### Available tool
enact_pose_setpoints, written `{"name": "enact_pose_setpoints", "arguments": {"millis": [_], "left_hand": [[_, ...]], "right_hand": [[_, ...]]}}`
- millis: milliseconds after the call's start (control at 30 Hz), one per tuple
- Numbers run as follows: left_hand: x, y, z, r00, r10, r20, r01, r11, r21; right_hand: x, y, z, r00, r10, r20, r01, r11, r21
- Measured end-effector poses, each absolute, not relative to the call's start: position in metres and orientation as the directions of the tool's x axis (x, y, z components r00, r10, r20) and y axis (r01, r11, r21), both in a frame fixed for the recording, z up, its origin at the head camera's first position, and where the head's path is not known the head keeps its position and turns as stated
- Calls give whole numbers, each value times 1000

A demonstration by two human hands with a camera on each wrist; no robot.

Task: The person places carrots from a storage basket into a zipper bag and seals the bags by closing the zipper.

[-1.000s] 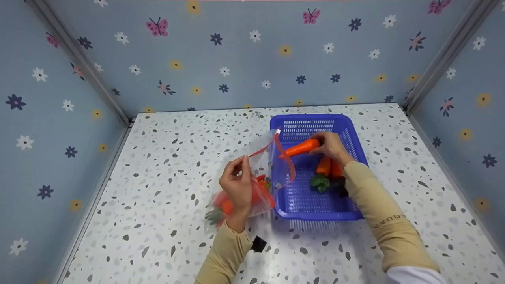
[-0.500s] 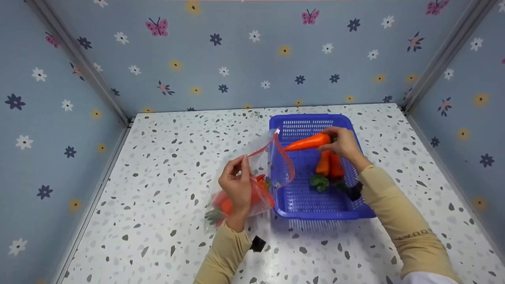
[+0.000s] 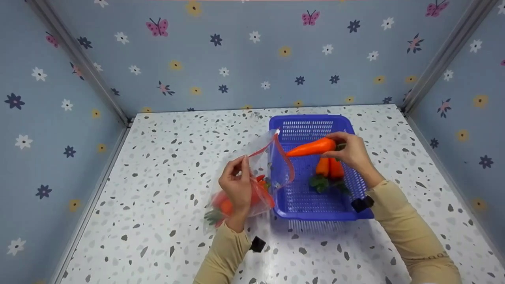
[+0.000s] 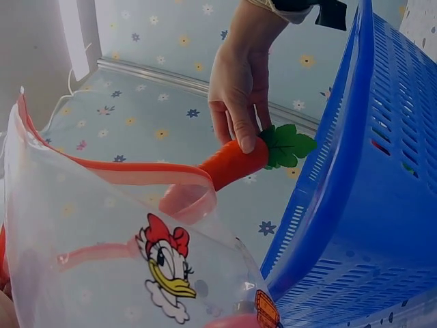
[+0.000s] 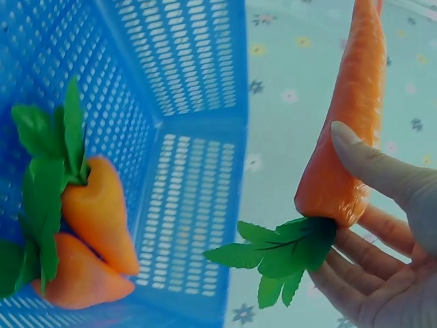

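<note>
My right hand pinches an orange carrot by its thick end, above the blue basket. Green leaves hang from that end in the right wrist view. The carrot's tip points left, at the mouth of a clear zip bag with a red seal; in the left wrist view the tip shows behind the bag's film. My left hand pinches the bag's rim and keeps its mouth apart. Orange and red produce lies inside the bag, partly hidden by the hand.
The blue perforated basket stands right of the bag, holding two more leafy carrots. A speckled white table lies beneath, with flower-patterned walls behind and at both sides.
My right hand has drawn back to the right with the carrot, and its tip has shifted slightly right. The left hand and the bag have stayed in place.
</note>
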State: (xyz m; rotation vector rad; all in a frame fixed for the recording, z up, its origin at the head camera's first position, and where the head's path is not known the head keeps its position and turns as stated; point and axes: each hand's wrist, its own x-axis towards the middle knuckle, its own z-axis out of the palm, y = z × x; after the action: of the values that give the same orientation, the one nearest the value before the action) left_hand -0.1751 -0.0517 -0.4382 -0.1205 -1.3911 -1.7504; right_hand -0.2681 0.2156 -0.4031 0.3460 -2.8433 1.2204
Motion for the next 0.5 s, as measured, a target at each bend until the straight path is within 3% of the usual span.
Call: {"name": "enact_pose_setpoints", "arguments": {"millis": [500], "left_hand": [[-175, -50, -438, -612, -565, 553, 673, -5, 740]], "right_hand": [[-225, 185, -393, -939, -224, 259, -341, 696, -632]]}}
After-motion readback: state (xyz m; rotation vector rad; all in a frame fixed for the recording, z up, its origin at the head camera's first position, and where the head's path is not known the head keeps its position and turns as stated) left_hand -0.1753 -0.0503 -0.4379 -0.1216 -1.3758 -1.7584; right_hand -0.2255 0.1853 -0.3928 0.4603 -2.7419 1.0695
